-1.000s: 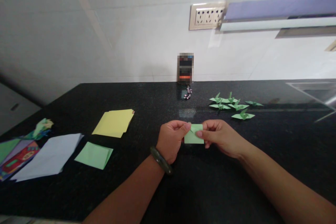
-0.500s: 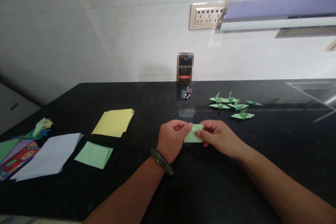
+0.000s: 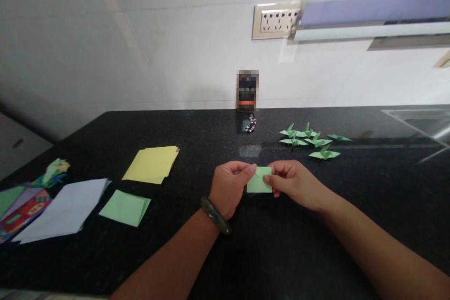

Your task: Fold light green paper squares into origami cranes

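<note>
A small green piece of folded paper (image 3: 259,184) is held between both hands, over the black counter (image 3: 267,248). My left hand (image 3: 230,186) pinches its upper left corner, thumb on top; a dark bangle circles that wrist. On the right edge, my right hand (image 3: 293,182) grips the paper between thumb and curled fingers. A crease line shows on the paper near the left thumb. Behind the right hand stand several folded green paper cranes (image 3: 325,153). The undersides of the fingers are hidden.
Left of my hands lie green paper sheets (image 3: 123,208), a yellow paper stack (image 3: 151,164) and white sheets (image 3: 66,211). Colourful packaging (image 3: 26,213) lies far left. A phone-like object (image 3: 247,91), pixelated, leans against the wall, a beaded strap (image 3: 251,124) before it.
The thumbs have shifted slightly on the green paper, and more of its face shows between them. Both hands keep their hold; the other things stay put.
</note>
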The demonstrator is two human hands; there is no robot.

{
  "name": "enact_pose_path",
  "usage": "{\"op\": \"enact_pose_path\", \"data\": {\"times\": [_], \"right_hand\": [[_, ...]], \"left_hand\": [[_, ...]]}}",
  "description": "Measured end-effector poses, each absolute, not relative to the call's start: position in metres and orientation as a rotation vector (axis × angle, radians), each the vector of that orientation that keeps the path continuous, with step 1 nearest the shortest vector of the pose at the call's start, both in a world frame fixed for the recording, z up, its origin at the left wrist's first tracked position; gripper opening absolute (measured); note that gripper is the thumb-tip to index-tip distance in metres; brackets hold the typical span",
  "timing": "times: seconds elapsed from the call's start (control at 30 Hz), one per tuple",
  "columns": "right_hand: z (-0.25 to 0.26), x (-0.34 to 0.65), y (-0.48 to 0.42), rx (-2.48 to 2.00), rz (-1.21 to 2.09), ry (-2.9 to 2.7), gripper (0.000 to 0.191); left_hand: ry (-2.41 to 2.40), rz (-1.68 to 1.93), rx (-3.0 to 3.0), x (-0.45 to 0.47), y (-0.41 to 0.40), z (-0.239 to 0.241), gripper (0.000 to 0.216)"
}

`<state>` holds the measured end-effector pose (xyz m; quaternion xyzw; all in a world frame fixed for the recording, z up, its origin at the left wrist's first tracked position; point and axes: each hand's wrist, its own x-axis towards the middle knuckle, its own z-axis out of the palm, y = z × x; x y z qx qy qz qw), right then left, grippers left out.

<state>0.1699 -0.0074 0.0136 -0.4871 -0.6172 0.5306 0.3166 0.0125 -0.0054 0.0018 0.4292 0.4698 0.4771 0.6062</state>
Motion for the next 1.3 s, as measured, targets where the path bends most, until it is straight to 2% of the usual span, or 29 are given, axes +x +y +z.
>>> {"op": "enact_pose_path", "data": {"times": [0.33, 0.53, 0.77, 1.3], "right_hand": [[0.0125, 0.1767, -0.0062, -1.238, 1.436, -1.67, 0.014], [0.0147, 0.1746, -0.0067, -1.296, 1.343, -1.702, 0.015], [0.0088, 0.1727, -0.007, -1.3, 1.307, -1.737, 0.013], [0.0096, 0.1727, -0.007, -1.312, 1.298, -1.729, 0.016]], "left_hand": [[0.97, 1.084, 0.869, 0.0136, -0.006, 0.0009, 0.023], [0.917, 1.044, 0.95, 0.0139, -0.0084, 0.0013, 0.028], [1.023, 1.02, 1.115, 0.0159, -0.0105, -0.0012, 0.022], [1.087, 1.056, 1.017, 0.0161, -0.0102, -0.0006, 0.025]]}}
